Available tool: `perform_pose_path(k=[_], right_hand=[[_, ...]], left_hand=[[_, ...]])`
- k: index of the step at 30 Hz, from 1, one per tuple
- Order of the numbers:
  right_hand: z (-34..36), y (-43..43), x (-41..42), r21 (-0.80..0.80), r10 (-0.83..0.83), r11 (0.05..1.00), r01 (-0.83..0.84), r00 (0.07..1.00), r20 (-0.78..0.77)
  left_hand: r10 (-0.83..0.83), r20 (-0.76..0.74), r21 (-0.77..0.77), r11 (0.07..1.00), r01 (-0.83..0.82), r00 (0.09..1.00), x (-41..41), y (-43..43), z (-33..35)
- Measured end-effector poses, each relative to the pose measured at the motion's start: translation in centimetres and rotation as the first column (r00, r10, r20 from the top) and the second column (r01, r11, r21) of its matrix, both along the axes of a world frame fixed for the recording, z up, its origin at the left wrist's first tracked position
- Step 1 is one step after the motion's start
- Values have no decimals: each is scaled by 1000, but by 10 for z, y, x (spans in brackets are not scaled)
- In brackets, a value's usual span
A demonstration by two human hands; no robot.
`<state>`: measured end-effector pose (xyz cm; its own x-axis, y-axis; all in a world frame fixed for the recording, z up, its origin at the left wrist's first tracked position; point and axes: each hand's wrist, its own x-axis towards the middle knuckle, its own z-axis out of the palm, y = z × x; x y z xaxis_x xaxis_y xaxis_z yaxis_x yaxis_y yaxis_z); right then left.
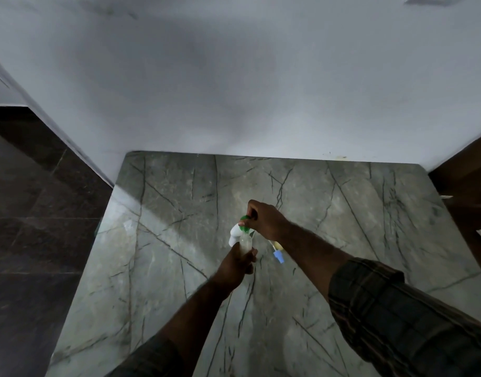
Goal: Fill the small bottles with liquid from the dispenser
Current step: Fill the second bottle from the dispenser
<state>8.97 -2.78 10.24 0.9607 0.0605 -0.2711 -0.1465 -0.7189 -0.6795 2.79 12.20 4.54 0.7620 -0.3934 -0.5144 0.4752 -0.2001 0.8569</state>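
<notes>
Left hand: arm reaching forward, fingers wrapped around a small clear bottle, held upright under the spout.
Right hand: wrist bent down, fingers closed on the green-and-white dispenser pump top.
Blue-capped bottle: lying on the tabletop, just beneath the right wrist.

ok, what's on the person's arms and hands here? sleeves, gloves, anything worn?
Both hands are bare: no gloves, rings or watch visible on the left hand or the right hand. Both arms wear dark plaid sleeves with thin lighter stripes, pushed up so the forearms are uncovered: right sleeve, left sleeve.
</notes>
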Motion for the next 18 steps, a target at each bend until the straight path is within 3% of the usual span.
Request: perform_pose_path(k=[18], right_hand=[[5,-5,3,5,-27,1000,27,999,-26]], left_hand=[[0,-2,-17,1000,0,1000,4,-4,4]])
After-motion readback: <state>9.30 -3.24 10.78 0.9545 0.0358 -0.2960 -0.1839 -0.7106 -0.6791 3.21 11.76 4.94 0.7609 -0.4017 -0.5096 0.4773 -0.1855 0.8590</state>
